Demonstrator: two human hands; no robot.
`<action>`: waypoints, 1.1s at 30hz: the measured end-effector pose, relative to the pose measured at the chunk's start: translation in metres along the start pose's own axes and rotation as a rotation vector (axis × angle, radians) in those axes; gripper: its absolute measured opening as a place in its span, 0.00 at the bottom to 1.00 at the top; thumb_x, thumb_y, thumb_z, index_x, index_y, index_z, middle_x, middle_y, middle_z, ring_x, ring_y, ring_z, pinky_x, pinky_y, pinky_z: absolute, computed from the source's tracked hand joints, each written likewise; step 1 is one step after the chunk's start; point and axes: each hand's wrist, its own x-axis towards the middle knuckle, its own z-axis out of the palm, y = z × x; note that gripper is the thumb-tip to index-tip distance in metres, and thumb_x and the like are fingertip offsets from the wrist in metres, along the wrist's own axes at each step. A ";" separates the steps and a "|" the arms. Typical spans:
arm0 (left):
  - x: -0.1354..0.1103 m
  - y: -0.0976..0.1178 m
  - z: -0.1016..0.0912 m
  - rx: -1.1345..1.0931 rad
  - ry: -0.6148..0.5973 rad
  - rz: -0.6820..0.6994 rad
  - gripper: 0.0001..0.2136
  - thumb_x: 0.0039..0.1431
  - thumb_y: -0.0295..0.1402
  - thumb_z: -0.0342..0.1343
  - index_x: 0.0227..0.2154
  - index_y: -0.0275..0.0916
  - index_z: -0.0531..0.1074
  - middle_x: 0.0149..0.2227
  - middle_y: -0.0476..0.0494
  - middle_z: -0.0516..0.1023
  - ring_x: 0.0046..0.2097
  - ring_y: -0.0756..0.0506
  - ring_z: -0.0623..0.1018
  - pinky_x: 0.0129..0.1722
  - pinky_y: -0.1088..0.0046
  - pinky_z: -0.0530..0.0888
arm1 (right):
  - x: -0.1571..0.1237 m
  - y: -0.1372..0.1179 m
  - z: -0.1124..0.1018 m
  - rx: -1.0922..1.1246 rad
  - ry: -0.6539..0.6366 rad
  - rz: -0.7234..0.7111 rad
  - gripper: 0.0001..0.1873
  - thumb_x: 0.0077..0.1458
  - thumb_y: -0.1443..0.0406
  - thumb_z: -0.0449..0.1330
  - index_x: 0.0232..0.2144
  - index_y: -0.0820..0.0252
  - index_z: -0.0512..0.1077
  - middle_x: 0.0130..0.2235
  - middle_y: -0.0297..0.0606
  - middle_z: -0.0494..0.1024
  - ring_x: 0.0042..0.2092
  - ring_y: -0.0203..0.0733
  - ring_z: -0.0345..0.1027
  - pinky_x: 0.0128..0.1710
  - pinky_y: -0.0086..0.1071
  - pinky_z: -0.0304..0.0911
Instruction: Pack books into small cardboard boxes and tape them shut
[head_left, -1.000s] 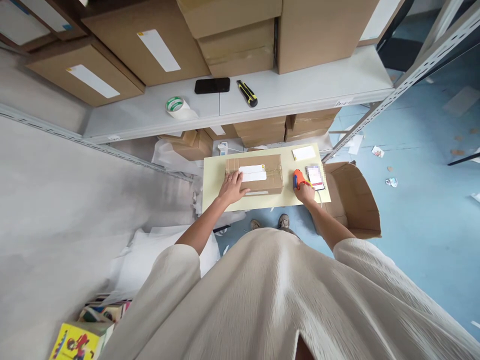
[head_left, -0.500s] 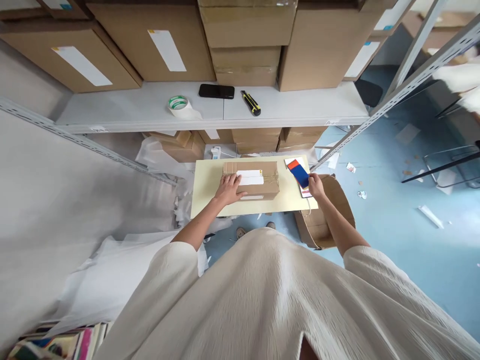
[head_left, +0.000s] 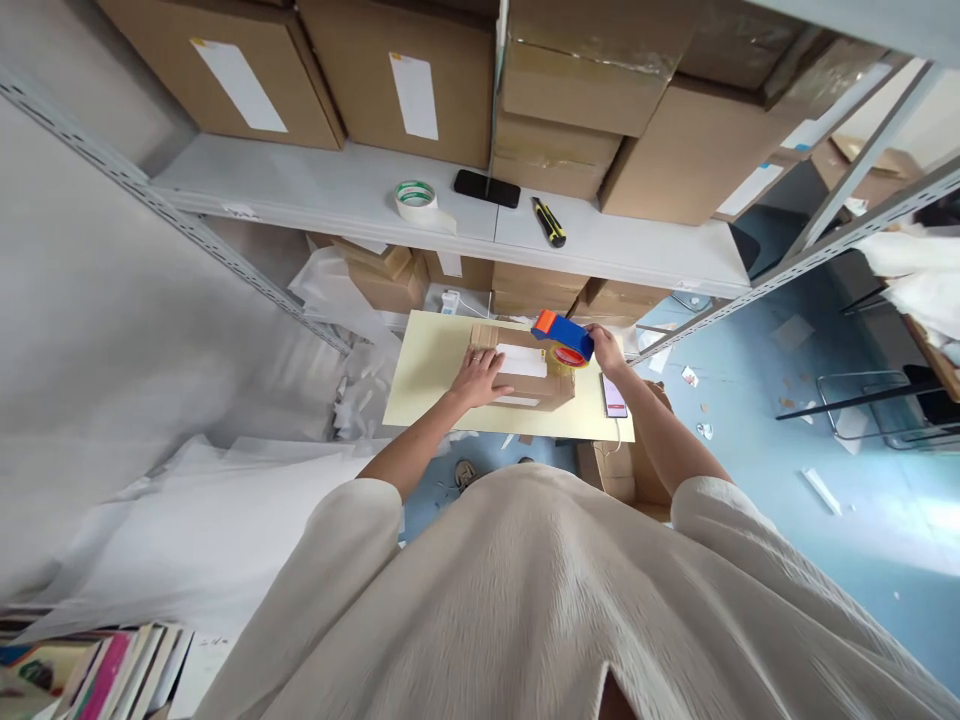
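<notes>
A closed cardboard box with white labels lies on the pale yellow board. My left hand rests flat on the left part of its top, fingers spread. In my right hand is a blue and orange tape dispenser with a roll of tape on it, held above the right end of the box. The dispenser hides part of that end. To the right of the box lies a phone with its screen lit and a white cable attached.
On the grey shelf ahead lie a tape roll, a black phone and a yellow-black box cutter. Large cartons stand behind them. An open carton is below right, white packing sheets at left.
My right hand has lifted the tape dispenser off the phone and moved it left over the box's right end. My left hand stays on the box. The camera view has shifted.
</notes>
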 end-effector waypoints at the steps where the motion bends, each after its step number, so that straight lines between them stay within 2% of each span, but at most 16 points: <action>1: 0.000 0.000 0.001 0.007 0.000 0.001 0.42 0.70 0.54 0.63 0.80 0.39 0.64 0.78 0.26 0.66 0.79 0.24 0.64 0.83 0.39 0.44 | 0.001 -0.004 0.009 0.003 -0.014 0.011 0.23 0.63 0.42 0.50 0.35 0.51 0.69 0.36 0.40 0.75 0.43 0.51 0.69 0.44 0.40 0.70; 4: -0.001 0.000 0.003 0.013 -0.005 0.004 0.42 0.69 0.53 0.64 0.79 0.40 0.64 0.78 0.27 0.67 0.79 0.25 0.64 0.83 0.40 0.45 | 0.000 -0.009 0.028 -0.016 -0.032 0.037 0.23 0.64 0.41 0.51 0.34 0.51 0.68 0.35 0.39 0.75 0.43 0.51 0.70 0.44 0.40 0.71; 7: -0.001 0.000 0.004 0.008 -0.010 0.002 0.42 0.68 0.53 0.64 0.79 0.41 0.64 0.78 0.27 0.67 0.79 0.25 0.63 0.83 0.40 0.45 | -0.004 -0.007 0.030 -0.066 -0.070 0.011 0.26 0.65 0.38 0.51 0.34 0.51 0.68 0.36 0.38 0.76 0.44 0.50 0.70 0.46 0.40 0.71; 9: -0.001 -0.001 0.003 0.007 -0.012 0.001 0.42 0.68 0.53 0.64 0.79 0.39 0.64 0.78 0.26 0.67 0.79 0.25 0.63 0.84 0.40 0.44 | -0.008 -0.004 0.025 -0.099 -0.142 -0.035 0.29 0.64 0.35 0.54 0.38 0.51 0.69 0.39 0.37 0.77 0.44 0.49 0.71 0.46 0.39 0.71; 11: -0.001 -0.002 0.003 0.008 -0.017 0.004 0.42 0.69 0.53 0.64 0.79 0.39 0.64 0.78 0.26 0.67 0.79 0.26 0.63 0.84 0.41 0.44 | -0.012 -0.001 0.018 -0.157 -0.231 -0.073 0.32 0.57 0.33 0.64 0.44 0.51 0.70 0.42 0.37 0.79 0.44 0.48 0.72 0.46 0.39 0.70; 14: -0.001 -0.003 0.002 0.019 -0.025 0.003 0.42 0.68 0.53 0.64 0.79 0.41 0.64 0.78 0.27 0.67 0.79 0.25 0.63 0.83 0.40 0.45 | -0.016 0.001 0.008 -0.335 -0.269 -0.104 0.38 0.47 0.36 0.76 0.48 0.51 0.71 0.45 0.39 0.82 0.46 0.50 0.74 0.46 0.39 0.70; 18: 0.004 -0.003 -0.003 0.018 -0.038 -0.017 0.39 0.68 0.50 0.65 0.77 0.42 0.68 0.77 0.28 0.68 0.77 0.25 0.66 0.83 0.40 0.48 | -0.017 0.005 -0.001 -0.546 -0.224 -0.137 0.36 0.48 0.40 0.79 0.47 0.52 0.72 0.46 0.44 0.82 0.48 0.56 0.75 0.47 0.42 0.68; 22: 0.018 -0.002 -0.020 -0.027 -0.056 -0.093 0.26 0.72 0.42 0.61 0.70 0.45 0.78 0.71 0.31 0.76 0.74 0.27 0.72 0.80 0.40 0.55 | -0.016 0.014 -0.011 -0.567 -0.238 -0.115 0.36 0.49 0.40 0.79 0.46 0.53 0.72 0.45 0.47 0.82 0.48 0.56 0.75 0.45 0.41 0.68; 25: 0.039 0.007 -0.037 -0.224 0.026 -0.167 0.20 0.73 0.37 0.59 0.65 0.44 0.81 0.66 0.32 0.82 0.70 0.30 0.77 0.75 0.43 0.66 | -0.017 0.021 -0.017 -0.538 -0.254 -0.117 0.34 0.51 0.40 0.78 0.46 0.53 0.72 0.45 0.46 0.82 0.46 0.54 0.74 0.43 0.40 0.67; 28: 0.066 0.026 -0.050 -0.615 0.140 -0.249 0.18 0.74 0.37 0.59 0.62 0.42 0.80 0.59 0.35 0.86 0.60 0.36 0.84 0.65 0.54 0.78 | -0.018 0.026 -0.019 -0.512 -0.254 -0.130 0.33 0.52 0.41 0.78 0.45 0.53 0.71 0.44 0.45 0.82 0.45 0.52 0.75 0.42 0.38 0.67; 30: 0.083 0.040 -0.054 -0.837 0.157 -0.306 0.16 0.74 0.39 0.60 0.59 0.40 0.80 0.54 0.36 0.88 0.53 0.39 0.87 0.57 0.60 0.82 | -0.019 0.028 -0.019 -0.500 -0.249 -0.136 0.33 0.51 0.42 0.79 0.45 0.53 0.71 0.44 0.44 0.82 0.44 0.52 0.75 0.42 0.38 0.67; 33: 0.104 0.059 -0.056 -0.988 0.146 -0.331 0.14 0.71 0.37 0.64 0.55 0.40 0.80 0.48 0.38 0.88 0.48 0.41 0.87 0.53 0.61 0.82 | -0.018 0.029 -0.019 -0.484 -0.237 -0.144 0.34 0.50 0.42 0.80 0.45 0.53 0.72 0.43 0.44 0.82 0.45 0.52 0.75 0.43 0.37 0.68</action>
